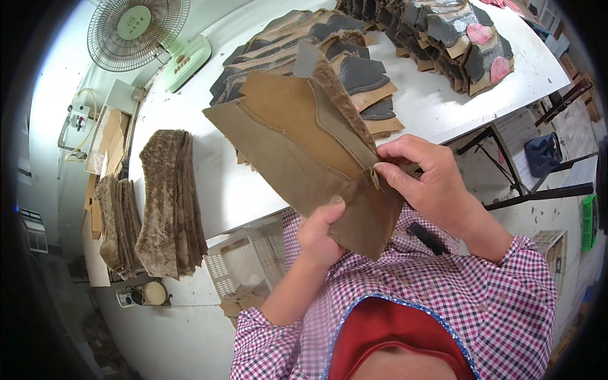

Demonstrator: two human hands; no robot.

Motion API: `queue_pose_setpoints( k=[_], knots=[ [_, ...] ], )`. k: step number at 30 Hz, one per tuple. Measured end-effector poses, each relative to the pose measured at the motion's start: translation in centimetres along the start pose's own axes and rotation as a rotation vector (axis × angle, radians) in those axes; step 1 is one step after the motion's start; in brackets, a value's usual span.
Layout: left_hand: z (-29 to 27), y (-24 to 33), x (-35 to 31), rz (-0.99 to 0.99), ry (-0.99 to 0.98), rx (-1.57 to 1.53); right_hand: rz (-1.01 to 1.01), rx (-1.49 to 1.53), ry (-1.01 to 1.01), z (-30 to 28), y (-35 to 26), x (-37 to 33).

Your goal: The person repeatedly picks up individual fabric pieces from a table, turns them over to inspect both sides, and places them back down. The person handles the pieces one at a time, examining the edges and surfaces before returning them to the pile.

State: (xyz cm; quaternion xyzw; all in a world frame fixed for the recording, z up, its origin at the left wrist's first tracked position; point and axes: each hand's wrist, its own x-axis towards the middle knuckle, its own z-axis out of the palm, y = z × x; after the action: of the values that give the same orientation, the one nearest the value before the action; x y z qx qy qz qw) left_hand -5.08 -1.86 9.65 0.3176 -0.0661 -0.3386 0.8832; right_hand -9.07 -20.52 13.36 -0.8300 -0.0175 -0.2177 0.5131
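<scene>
A brown leather boot upper (278, 139) with stitched seams and a fuzzy lining along one edge is held up in front of my chest, above the table's near edge. My left hand (322, 233) grips its lower edge, thumb on the leather and the other fingers hidden behind. At its right edge, my right hand (430, 174) pinches the leather between thumb and forefinger, beside a small loose strip (373, 177). Just behind the held piece lies a row of overlapping similar uppers (361, 75) with dark grey parts and fuzzy linings.
The white table (437, 117) also bears a second row of dark uppers (437, 31) with pink patches. Brown fleece stacks (168, 202) hang over its left edge. A fan (136, 28) stands at the back left. Below are a white plastic crate (237, 266) and black metal legs (538, 195).
</scene>
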Motion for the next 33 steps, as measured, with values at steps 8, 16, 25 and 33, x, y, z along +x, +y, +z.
queue_pose_setpoints(
  k=[8,16,25,33],
  knots=[
    [-0.5,-0.9,0.2,-0.001,0.052,0.179,0.163,0.117,0.004,-0.3,-1.0,-0.5],
    [-0.7,-1.5,0.3,0.008,-0.017,0.469,0.104,0.148,0.077,0.7,0.2,-0.6],
    [-1.9,2.5,1.9,0.226,-0.195,-0.143,0.035,0.024,-0.033,0.6,1.2,0.3],
    [-3.2,4.2,5.1,0.041,0.173,-0.010,0.173,0.031,-0.184,1.0,3.4,-1.1]
  ],
)
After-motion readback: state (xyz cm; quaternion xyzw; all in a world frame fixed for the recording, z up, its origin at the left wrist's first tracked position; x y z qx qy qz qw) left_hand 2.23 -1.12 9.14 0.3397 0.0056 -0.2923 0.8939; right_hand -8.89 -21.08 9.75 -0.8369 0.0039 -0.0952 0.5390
